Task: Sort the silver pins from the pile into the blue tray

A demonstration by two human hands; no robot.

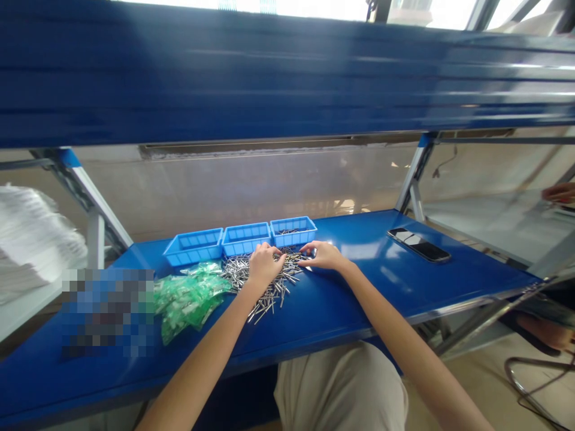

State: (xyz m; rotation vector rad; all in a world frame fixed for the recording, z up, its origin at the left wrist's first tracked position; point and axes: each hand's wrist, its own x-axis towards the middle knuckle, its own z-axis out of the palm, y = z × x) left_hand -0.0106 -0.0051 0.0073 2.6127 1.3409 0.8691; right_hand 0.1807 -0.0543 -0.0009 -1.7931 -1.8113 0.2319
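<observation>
- Nearest the camera is a leg in beige trousers [341, 389], under the front edge of the blue table [323, 317], with both bare forearms [227, 359] reaching over it.
- The loose metal pins [236, 269] lie heaped on the table, in front of three blue bins and beside the green bags [193, 299].
- The left hand [265, 263] rests over the heap, fingers curled downward; I cannot tell whether they grip a pin.
- The right hand [323, 256] is at the heap's right side, thumb and forefinger parted, with no pin discernible between them.
- A sweep of the left wrist could scatter the pins toward the front edge, where nothing visible would stop them rolling off.
- Pins could slide under the bags, which sit against the heap, and get lost there.
- A knock could tip the right bin [294, 239], spilling the few pins inside.
- No brand or writing is legible: the phone [417, 244] shows no readable mark, pale patches on the bags are too crumpled, and a pixelated area hides the table's left part.
</observation>
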